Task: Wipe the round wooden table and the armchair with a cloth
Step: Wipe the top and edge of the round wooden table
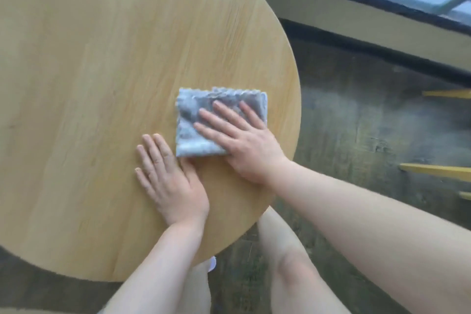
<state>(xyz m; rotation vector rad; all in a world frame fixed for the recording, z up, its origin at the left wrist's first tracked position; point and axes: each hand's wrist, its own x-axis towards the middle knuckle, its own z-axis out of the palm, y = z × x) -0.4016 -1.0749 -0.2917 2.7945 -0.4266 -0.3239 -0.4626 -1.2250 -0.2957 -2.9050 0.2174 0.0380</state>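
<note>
Right hand (244, 145) is pressing the folded cloth (196, 120) flat, fingers straight, for wiping | left hand (168, 178) is lying released, bracing the table (89, 71) at frame centre.

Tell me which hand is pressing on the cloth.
The right hand: its straight fingers lie flat on the folded grey cloth. The left hand rests on the bare round wooden table beside it.

The tabletop (89, 71) is lying wide and bare to the left and far side. Only the folded cloth (196, 120) and two flat hands are sitting near its right edge, blocking that small spot.
</note>
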